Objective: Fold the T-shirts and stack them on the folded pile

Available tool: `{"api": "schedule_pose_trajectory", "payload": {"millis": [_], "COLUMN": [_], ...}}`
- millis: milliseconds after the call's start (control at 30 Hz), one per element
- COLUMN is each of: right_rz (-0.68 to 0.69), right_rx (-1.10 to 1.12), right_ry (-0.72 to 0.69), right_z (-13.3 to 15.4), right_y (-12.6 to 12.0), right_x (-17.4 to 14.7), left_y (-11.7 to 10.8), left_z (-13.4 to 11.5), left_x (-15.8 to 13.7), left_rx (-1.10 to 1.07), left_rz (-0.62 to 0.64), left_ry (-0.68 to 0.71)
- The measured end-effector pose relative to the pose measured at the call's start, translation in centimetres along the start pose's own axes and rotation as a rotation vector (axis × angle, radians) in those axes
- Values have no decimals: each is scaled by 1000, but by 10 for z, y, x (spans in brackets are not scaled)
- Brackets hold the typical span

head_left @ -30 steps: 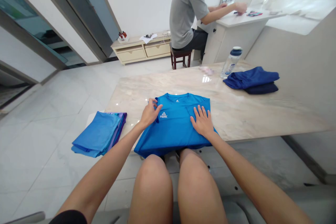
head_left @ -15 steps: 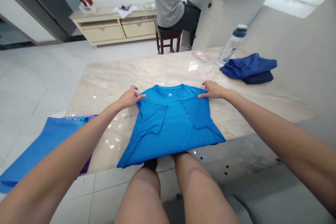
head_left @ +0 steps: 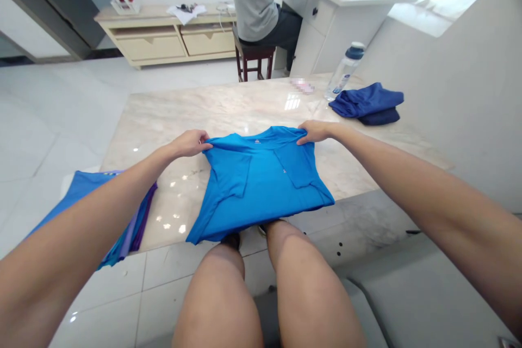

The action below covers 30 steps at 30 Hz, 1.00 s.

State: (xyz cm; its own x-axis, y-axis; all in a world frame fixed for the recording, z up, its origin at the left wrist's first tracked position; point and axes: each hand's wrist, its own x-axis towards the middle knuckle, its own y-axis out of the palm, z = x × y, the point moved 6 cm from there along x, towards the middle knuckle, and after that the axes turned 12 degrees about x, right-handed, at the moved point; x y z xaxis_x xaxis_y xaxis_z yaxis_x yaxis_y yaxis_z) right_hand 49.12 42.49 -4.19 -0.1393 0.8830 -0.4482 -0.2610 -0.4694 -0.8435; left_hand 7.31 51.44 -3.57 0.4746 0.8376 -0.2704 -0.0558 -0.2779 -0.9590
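Note:
A bright blue T-shirt (head_left: 261, 179) lies on the marble-look table (head_left: 175, 109), its sleeves folded in across the body and its collar at the far side. The near part of the shirt hangs over the table edge above my knees. At the left shoulder, my left hand (head_left: 192, 143) pinches the cloth between thumb and fingers. My right hand (head_left: 314, 131) grips the right shoulder in the same way. Both shoulders look slightly raised, with the cloth drawn up toward the hands.
Stacked blue and purple garments (head_left: 138, 217) lie at the table's left end, partly behind my left forearm. A clear water bottle (head_left: 341, 73) stands at the back right beside dark blue folded cloth (head_left: 367, 103). Beyond, a person (head_left: 261, 0) sits on a stool (head_left: 253, 54) at a white counter.
My hands have closed on the shirt's shoulders and lifted them slightly; the collar has creased. The view has shifted a little, so the surroundings sit further left.

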Motion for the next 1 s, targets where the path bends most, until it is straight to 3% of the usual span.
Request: {"api": "schedule_pose_trajectory", "payload": {"millis": [200,367,533,600,700,800,933,1000], "right_rz": [-326,-677,-976,-1030,-980,-911,-856,-742], "right_rx": [-81,5,95,103,77,42,56,46], "right_ry": [23,12,1,-39,-114,-244,-482,-537], "right_z": [20,43,58,56,44,32,24,22], "right_y": [-57,-114,-148,-146,-123,-85,-25,9], "right_x": [13,39,48,50,50,36,-8,-30], "left_y": [-66,-122,-153,-150,-128,-93,-40,-11], "left_z": [35,65,75,68,50,41,44,45], "left_x": [-2,18,27,23,8,-19,-68,-90], "left_rx": [165,124,-59,-72,22,94,182,231], "left_rz": [-183,-368,-757,-853,-814,-733,-683,-577], "left_ry": [-166,-283,-387,-377,-307,-208,-109,-45]}}
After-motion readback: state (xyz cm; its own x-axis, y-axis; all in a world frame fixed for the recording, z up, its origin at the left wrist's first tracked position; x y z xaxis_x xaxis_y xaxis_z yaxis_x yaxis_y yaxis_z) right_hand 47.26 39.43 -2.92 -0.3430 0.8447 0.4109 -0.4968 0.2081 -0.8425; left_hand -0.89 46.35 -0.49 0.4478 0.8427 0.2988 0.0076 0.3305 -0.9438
